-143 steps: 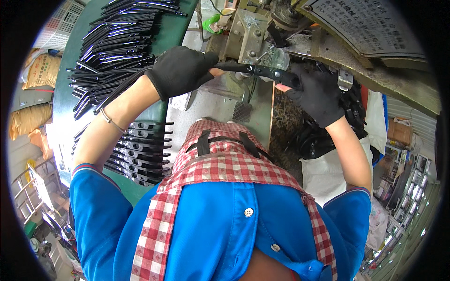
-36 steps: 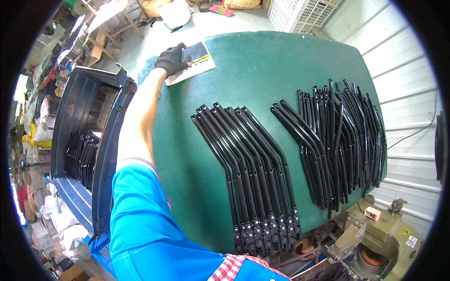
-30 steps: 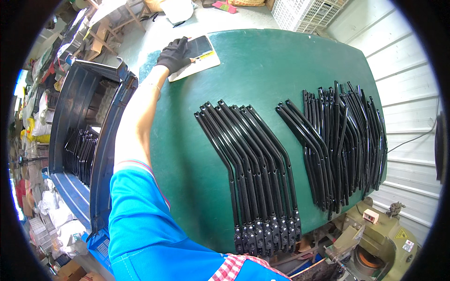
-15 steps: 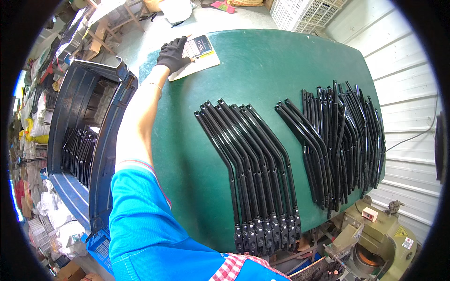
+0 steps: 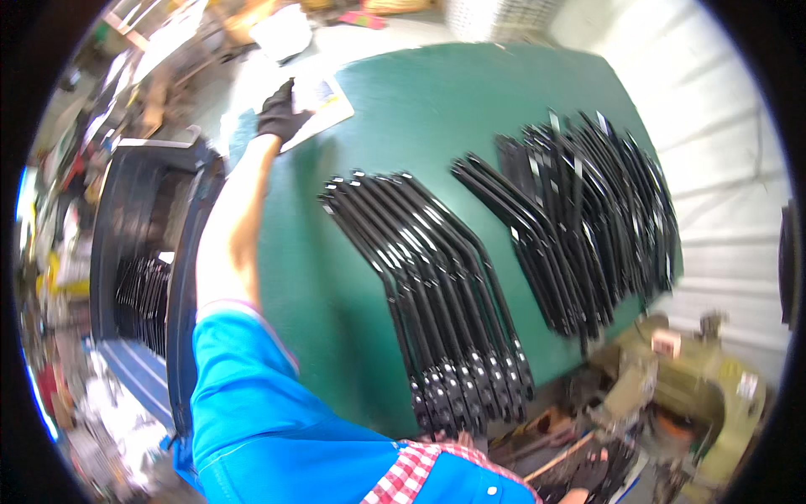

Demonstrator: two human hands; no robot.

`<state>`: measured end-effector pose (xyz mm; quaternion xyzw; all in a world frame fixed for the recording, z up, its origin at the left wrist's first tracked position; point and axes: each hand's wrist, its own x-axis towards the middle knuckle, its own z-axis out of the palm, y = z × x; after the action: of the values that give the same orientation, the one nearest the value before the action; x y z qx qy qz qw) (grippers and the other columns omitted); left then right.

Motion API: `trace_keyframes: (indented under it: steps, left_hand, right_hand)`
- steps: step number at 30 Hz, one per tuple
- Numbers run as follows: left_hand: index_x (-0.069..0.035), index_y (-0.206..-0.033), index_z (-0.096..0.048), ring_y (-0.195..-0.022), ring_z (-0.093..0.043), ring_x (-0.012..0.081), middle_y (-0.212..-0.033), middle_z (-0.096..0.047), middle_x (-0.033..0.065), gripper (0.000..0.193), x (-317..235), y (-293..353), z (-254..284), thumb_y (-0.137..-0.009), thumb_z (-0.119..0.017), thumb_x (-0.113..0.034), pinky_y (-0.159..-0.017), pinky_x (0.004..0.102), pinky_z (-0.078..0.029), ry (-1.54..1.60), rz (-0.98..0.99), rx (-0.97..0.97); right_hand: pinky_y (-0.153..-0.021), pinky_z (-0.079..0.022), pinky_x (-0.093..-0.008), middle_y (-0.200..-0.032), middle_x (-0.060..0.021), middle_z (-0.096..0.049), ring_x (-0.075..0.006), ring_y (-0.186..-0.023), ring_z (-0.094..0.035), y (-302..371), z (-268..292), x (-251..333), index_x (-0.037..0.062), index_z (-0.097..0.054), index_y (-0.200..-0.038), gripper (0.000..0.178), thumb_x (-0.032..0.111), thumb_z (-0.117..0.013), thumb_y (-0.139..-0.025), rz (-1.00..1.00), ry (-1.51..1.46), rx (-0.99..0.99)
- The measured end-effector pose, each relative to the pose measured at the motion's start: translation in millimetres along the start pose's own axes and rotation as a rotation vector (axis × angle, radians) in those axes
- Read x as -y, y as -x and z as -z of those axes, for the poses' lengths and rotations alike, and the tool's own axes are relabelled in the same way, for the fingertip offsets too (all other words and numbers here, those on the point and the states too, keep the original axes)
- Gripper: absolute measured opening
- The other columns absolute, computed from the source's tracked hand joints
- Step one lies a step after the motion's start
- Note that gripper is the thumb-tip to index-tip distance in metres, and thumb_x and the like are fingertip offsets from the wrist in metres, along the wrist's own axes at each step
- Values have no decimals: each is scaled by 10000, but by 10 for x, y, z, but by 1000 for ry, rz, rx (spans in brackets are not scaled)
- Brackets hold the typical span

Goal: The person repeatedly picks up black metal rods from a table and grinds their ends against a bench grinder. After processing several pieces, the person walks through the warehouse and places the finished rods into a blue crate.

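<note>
My left arm reaches to the far left of the green table (image 5: 378, 101). My left hand (image 5: 282, 116), in a dark glove, is at the edge of a pale flat pad (image 5: 337, 110), thumb and fingers apart. Glare and blur wash out the phone lying on that pad. A row of bent black metal tubes (image 5: 437, 286) with jointed lower ends lies side by side mid-table. At the lower right edge my right hand (image 5: 591, 472), also dark-gloved, hangs low beside the machine; its fingers are too blurred to read.
A larger heap of black tubes (image 5: 579, 227) covers the table's right side. Left of the table stands a blue metal bin (image 5: 186, 286) with more tubes (image 5: 144, 294) inside. An olive-green machine (image 5: 701, 403) stands at the lower right, near a white ribbed wall (image 5: 705, 126).
The whole view has shifted and blurred, table things sliding left and slightly up. My left hand stays at the pad, its fingers slightly drawn back. My right hand has come into view at lower right.
</note>
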<state>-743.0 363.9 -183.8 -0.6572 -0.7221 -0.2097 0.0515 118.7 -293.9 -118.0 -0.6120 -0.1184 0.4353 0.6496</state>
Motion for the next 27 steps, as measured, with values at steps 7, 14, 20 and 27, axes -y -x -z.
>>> trace_keyframes:
  steps: [7, 14, 20, 27]
  left_hand:
    - [-81, -1345, -436, -1195, -529, 308, -1276, -552, 161, 606, -1810, 708, 445, -815, -703, -203, -981, 397, -427, 356, -396, 150]
    - [-55, -1201, -547, -1119, -572, 310, -1202, -596, 147, 432, -3666, 1966, 1313, -816, -691, -189, -936, 365, -439, 589, -611, 547]
    - [-1, -1131, -601, -986, -631, 219, -1044, -666, 123, 346, -4357, 3269, 1590, -804, -674, -85, -872, 338, -478, 667, -640, 735]
    - [-55, -1191, -579, -1027, -627, 232, -1115, -632, 120, 385, -4883, 4610, 1483, -824, -681, -109, -809, 351, -527, 930, -439, 1130]
  right_hand:
    - [-656, -531, -308, -840, -41, -603, -172, -773, -612, 113, -64, -396, 9, -623, -981, 128, 87, -603, -881, 40, 261, -255]
    - [-612, -523, -267, -869, -12, -605, -92, -712, -585, -5, -1148, -303, 29, -624, -1000, 155, 129, -634, -881, 250, 504, 0]
    - [-655, -480, -268, -758, -32, -628, -107, -694, -588, -479, -999, -371, 37, -627, -1000, 201, 187, -631, -867, 240, 718, 309]
    - [-728, -481, -316, -841, -137, -660, -177, -773, -623, -329, -530, -631, 24, -642, -963, 238, 233, -649, -850, 219, 821, 418]
